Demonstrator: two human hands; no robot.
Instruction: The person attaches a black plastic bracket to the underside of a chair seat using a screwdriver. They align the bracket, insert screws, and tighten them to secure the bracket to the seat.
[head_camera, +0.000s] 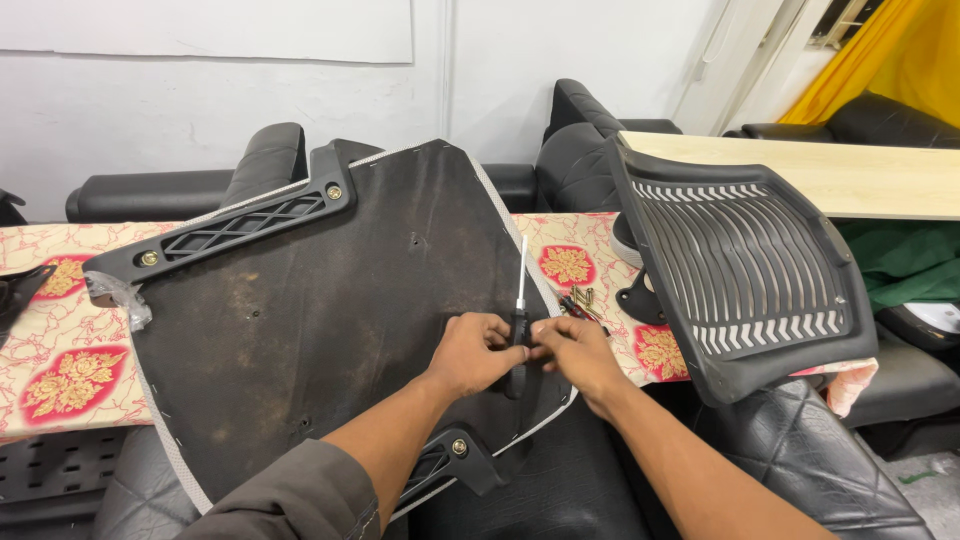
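An upturned office chair seat lies on the patterned table, its dark underside up, with black plastic armrest brackets bolted at the far and near edges. My left hand and my right hand meet at the seat's right edge. Between them stands a screwdriver with a black handle and a silver shaft pointing away from me. My left hand grips the handle; my right hand's fingertips touch it from the right. Several brass screws lie on the cloth just beyond my right hand.
A black slatted plastic chair back leans at the right on the table with the red-and-cream cloth. Black leather chairs stand behind and below. A pale wooden board lies at the far right.
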